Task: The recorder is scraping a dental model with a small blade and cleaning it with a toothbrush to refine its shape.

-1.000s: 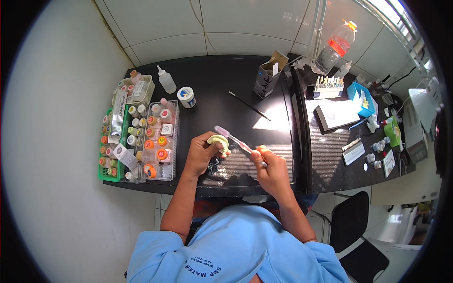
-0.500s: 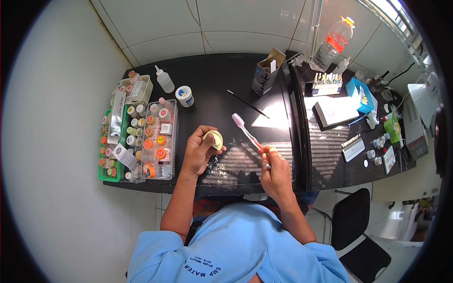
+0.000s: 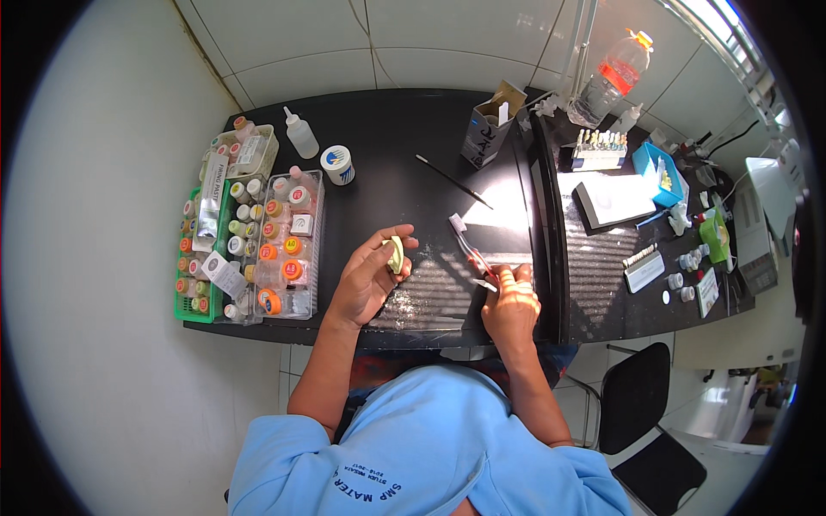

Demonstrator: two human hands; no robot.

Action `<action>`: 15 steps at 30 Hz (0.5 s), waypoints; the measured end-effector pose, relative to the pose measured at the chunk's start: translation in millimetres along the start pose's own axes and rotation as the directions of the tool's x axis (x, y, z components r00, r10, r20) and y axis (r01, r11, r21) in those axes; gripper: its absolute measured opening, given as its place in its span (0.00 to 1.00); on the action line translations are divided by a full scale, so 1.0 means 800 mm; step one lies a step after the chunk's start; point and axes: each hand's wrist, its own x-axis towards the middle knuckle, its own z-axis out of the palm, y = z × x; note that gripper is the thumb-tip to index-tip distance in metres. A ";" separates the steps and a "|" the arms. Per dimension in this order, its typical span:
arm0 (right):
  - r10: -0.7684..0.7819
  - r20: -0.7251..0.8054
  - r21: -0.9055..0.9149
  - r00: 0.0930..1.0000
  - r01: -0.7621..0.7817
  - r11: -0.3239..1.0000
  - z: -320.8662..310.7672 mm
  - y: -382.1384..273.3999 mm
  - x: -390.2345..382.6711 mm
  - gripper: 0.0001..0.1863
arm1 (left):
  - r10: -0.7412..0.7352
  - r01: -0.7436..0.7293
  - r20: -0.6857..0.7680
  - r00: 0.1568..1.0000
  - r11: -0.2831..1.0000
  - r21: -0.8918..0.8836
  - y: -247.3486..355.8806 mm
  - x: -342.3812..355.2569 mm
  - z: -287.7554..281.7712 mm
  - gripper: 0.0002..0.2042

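My left hand [image 3: 368, 275] grips a curved pale yellow cast, like a dental model [image 3: 393, 254], raised above the black tabletop at the middle. My right hand [image 3: 510, 297] is down by the right part of the desk with its fingers on a pink-and-white toothbrush [image 3: 465, 239], whose bristles point away from me. A thin white piece [image 3: 484, 285] shows by those fingers; I cannot make out what it is. Scattered white powder [image 3: 404, 301] marks the surface between my hands. A slim dark brush [image 3: 447, 179] lies farther back.
Trays of small bottles [image 3: 292, 241] line the left side, near a white squeeze bottle [image 3: 301, 138] and a lidded jar [image 3: 338, 168]. An open box [image 3: 483, 138] stands at the back. The right desk [image 3: 594, 292] holds a blue bin [image 3: 645, 168], shade guides and a large bottle [image 3: 609, 82].
My right hand has moved right and lowered with the toothbrush, away from the cast. My left hand has turned the cast more on edge.
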 end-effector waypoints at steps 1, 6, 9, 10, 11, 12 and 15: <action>-0.016 -0.011 -0.005 1.000 0.016 1.000 0.002 0.001 0.001 0.18 | 0.000 0.000 -0.004 1.000 1.000 -0.001 0.000 -0.001 -0.001 0.24; -0.073 -0.072 0.016 0.995 0.074 0.997 0.005 -0.001 0.007 0.17 | -0.036 0.039 -0.033 0.999 0.995 0.089 0.003 -0.006 0.005 0.28; -0.066 -0.087 0.042 0.994 0.070 0.997 0.007 -0.001 0.010 0.17 | -0.033 0.037 -0.038 0.999 0.992 0.120 0.006 -0.009 0.007 0.30; -0.036 -0.060 0.048 0.998 0.039 0.998 0.007 -0.002 0.010 0.16 | -0.033 0.038 -0.043 0.999 0.992 0.118 0.007 -0.011 0.007 0.30; -0.007 -0.032 0.053 0.999 0.008 0.999 0.007 -0.002 0.010 0.16 | -0.044 0.047 -0.032 0.999 0.992 0.120 0.009 -0.012 0.007 0.31; -0.008 -0.028 0.054 1.000 0.010 0.998 0.007 -0.002 0.011 0.16 | -0.054 0.057 -0.021 0.998 0.991 0.122 0.010 -0.014 0.007 0.31; 0.024 0.019 0.117 1.000 -0.026 0.993 0.003 0.000 0.013 0.13 | -0.061 0.064 0.051 0.997 0.996 -0.065 0.004 -0.014 -0.006 0.32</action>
